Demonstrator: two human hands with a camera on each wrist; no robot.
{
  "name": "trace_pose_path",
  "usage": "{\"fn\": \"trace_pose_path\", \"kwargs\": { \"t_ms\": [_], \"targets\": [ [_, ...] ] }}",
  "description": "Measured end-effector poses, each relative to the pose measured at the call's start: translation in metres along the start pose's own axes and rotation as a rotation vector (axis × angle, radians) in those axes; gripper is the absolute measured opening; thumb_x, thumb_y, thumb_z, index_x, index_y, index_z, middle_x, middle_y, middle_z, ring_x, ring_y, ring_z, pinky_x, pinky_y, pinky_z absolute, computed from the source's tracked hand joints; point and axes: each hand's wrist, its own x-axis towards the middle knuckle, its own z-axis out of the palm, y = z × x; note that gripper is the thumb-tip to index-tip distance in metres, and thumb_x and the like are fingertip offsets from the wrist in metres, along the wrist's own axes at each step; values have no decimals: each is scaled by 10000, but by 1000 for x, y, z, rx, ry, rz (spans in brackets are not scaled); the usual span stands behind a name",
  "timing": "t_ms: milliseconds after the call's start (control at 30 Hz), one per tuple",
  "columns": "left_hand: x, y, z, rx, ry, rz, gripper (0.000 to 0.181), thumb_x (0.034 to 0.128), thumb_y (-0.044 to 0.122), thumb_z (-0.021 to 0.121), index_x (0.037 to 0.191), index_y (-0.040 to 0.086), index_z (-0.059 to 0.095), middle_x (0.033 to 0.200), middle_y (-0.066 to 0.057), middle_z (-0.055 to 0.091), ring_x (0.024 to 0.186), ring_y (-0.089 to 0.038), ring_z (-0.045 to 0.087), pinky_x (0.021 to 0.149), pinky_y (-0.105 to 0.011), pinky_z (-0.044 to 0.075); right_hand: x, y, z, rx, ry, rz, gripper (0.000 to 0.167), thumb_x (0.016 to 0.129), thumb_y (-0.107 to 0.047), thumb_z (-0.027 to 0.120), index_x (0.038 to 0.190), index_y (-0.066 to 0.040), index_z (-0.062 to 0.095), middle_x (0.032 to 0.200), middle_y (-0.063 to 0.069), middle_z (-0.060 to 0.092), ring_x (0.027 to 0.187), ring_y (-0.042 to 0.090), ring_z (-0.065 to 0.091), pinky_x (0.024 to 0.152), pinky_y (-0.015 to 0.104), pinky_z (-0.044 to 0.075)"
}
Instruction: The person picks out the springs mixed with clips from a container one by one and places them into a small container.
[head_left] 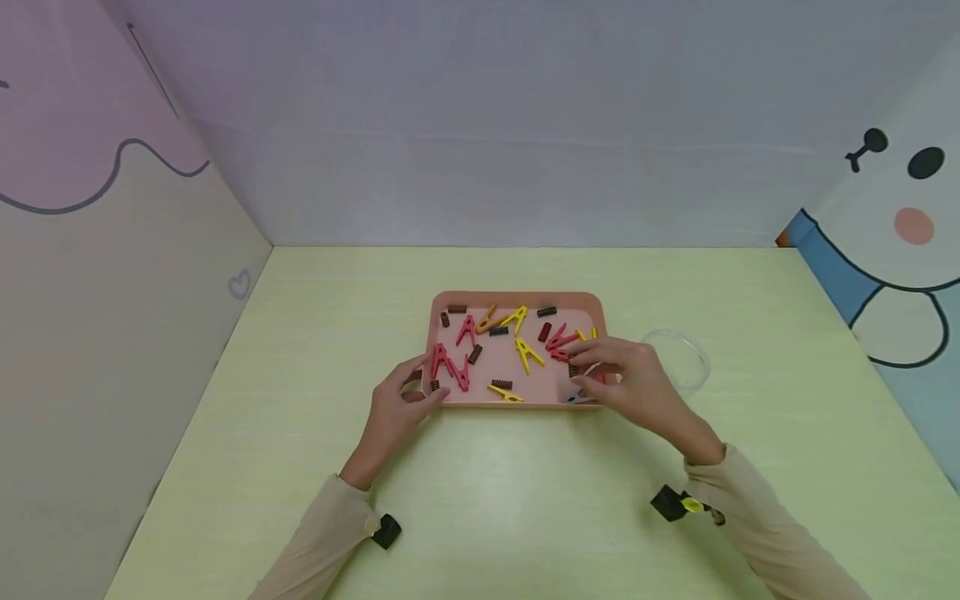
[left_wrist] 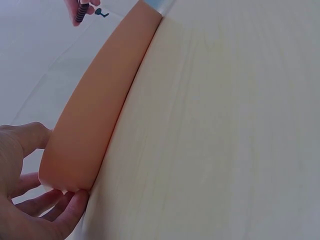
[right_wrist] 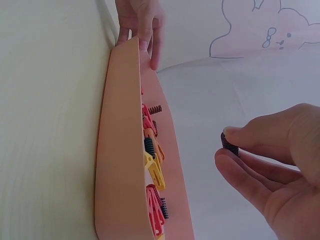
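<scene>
A shallow pink-orange tray point(head_left: 517, 297) lies on the table, with small plastic clips and coil springs scattered in it. My left hand point(head_left: 393, 404) grips the tray's front left corner, thumb and fingers on either side of the wall. Above the tray's right end, my right hand point(head_left: 637, 385) pinches a dark coil spring point(right_wrist: 230, 144) between thumb and fingertip. Pink-red clips point(head_left: 467, 330), yellow clips point(head_left: 527, 355), an orange clip point(head_left: 487, 320) and several loose springs point(head_left: 498, 331) lie inside. Below the right fingers is a greyish piece point(head_left: 577, 397), partly hidden.
A clear round ring or lid point(head_left: 707, 371) lies on the table to the right of the tray. The pale yellow-green table point(head_left: 510, 500) meets a plain wall at the back. Printed cartoon panels stand at both sides.
</scene>
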Motion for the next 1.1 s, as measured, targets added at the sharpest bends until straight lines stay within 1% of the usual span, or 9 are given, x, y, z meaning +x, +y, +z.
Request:
{"fn": "trace_pose_path", "kwargs": {
  "t_ms": [100,200,333,500,633,867,1100],
  "targets": [
    [-1,0,0,-9,0,9,615,824,272,748,1378,169,502,1292,-30,533,1048,-208,569,721,-204,532,-1,-1,-3,12,1,2,206,754,-19,777,950,-58,729,1022,57,676,751,112,661,655,335,574],
    [-1,0,-1,-11,-2,10,615,826,274,746,1381,178,500,1296,-28,528,1051,-210,566,722,-201,532,-2,-2,-6,9,4,2,204,756,-37,781,951,-64,731,1031,41,676,757,99,658,665,304,571],
    [-1,1,-1,-13,-2,12,614,826,270,746,1380,177,500,1296,-34,528,1045,-214,571,723,-201,532,-3,-3,-10,13,14,-14,205,752,-26,781,949,-60,734,1038,40,679,770,91,659,666,275,567],
    [-1,0,-1,-16,-1,10,610,825,261,748,1376,171,504,1294,-34,530,1046,-212,570,722,-198,531,-5,-3,-15,11,24,-27,218,749,13,769,953,-54,731,1041,56,678,789,110,667,666,299,571],
    [-1,0,0,-21,-1,10,609,823,249,751,1374,167,506,1293,-33,530,1054,-214,568,724,-195,530,-6,-3,-19,-16,26,-17,223,757,12,761,966,-62,732,1054,57,677,796,122,669,669,336,574],
    [-1,0,0,-38,4,14,599,823,241,751,1366,151,513,1288,-47,535,1051,-216,573,722,-190,529,-9,-2,-25,-22,44,-18,230,743,23,769,957,-55,734,1045,63,680,778,136,677,669,298,568],
    [-1,-1,1,-20,6,10,606,824,255,750,1371,158,508,1290,-39,532,1040,-207,570,725,-184,526,-11,-2,-30,-38,46,-22,238,746,48,757,965,-42,732,1062,77,676,805,136,674,673,320,569]
  ]
}}
